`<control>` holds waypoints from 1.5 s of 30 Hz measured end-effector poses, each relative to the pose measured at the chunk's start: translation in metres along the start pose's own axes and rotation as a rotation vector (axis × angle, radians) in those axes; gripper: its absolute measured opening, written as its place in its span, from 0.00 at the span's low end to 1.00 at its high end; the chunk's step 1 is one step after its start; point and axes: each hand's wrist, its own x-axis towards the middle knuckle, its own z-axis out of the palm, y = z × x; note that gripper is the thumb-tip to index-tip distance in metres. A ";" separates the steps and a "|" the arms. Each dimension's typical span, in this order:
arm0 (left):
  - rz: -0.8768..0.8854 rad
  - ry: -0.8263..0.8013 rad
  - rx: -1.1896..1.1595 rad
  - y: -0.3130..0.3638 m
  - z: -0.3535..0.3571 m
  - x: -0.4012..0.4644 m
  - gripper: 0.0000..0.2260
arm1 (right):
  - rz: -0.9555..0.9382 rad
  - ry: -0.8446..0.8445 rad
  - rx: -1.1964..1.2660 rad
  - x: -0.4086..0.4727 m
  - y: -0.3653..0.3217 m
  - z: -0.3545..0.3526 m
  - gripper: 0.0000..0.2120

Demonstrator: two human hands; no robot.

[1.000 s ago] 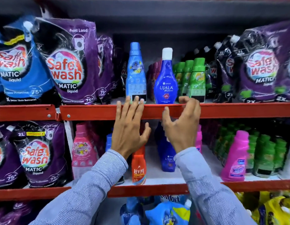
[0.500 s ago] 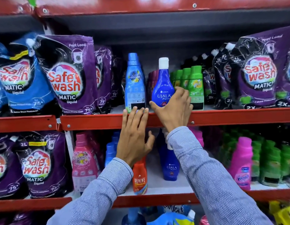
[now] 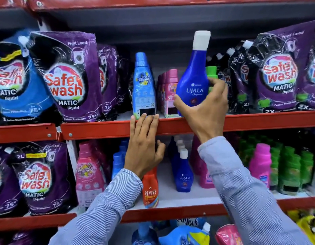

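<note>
My right hand (image 3: 205, 106) grips a dark blue Ujala bottle (image 3: 193, 80) with a white cap, lifted and tilted just above the front of the upper red shelf (image 3: 100, 129). My left hand (image 3: 144, 147) lies flat with straight fingers against the shelf's red front edge, just below a light blue bottle (image 3: 144, 89) that stands upright on that shelf. Pink bottles (image 3: 169, 91) stand behind the gap where the Ujala bottle is held.
Purple and blue Safewash pouches (image 3: 70, 80) fill the shelf's left; more purple pouches (image 3: 276, 75) fill the right. Green bottles (image 3: 211, 71) stand behind my right hand. The lower shelf holds an orange Revive bottle (image 3: 150, 190), more Ujala bottles (image 3: 184, 174), pink and green bottles.
My right hand closed round the Ujala bottle and lifted it off the shelf, up and to the right. My left hand stayed on the shelf edge.
</note>
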 end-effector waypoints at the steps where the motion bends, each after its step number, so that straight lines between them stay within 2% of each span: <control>1: 0.003 0.008 -0.001 0.000 0.001 0.000 0.34 | -0.010 0.008 -0.007 -0.004 0.002 -0.011 0.39; 10: 0.000 0.081 -0.008 0.000 0.011 -0.001 0.34 | 0.037 -0.132 -0.102 -0.092 0.050 -0.073 0.38; 23: -0.019 0.103 -0.013 0.002 0.013 -0.002 0.33 | 0.291 -0.460 -0.263 -0.200 0.133 -0.040 0.38; 33: -0.033 0.079 -0.004 0.004 0.012 -0.002 0.34 | 0.372 -0.540 -0.298 -0.220 0.152 -0.008 0.39; 45: -0.044 0.057 0.051 0.007 0.012 0.000 0.35 | 0.390 -0.575 -0.227 -0.224 0.157 -0.008 0.41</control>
